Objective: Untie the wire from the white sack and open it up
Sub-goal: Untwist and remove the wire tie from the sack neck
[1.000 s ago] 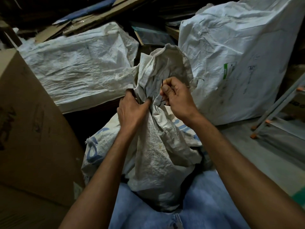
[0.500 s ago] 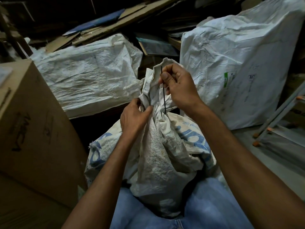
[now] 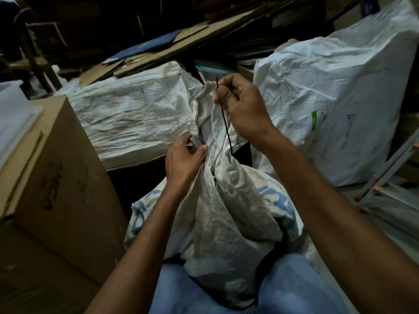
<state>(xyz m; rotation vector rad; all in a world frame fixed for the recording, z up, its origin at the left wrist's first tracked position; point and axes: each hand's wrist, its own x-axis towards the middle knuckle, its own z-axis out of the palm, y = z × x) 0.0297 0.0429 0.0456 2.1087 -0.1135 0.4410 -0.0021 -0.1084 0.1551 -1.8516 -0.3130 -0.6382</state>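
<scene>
The right hand [image 3: 242,112] pinches the wire [image 3: 225,126]; the left hand [image 3: 183,162], grip curled, clutches the neck of the white sack [image 3: 226,211]; a hard tug may snag the wire or tear the weave

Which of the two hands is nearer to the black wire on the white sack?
Right. The right hand pinches the wire near its upper end. The left hand grips the gathered neck of the sack, lower down and to the left of the wire's lower end.

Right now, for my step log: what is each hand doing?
Left hand: grips the white sack at its neck.
Right hand: pinches the wire.
</scene>
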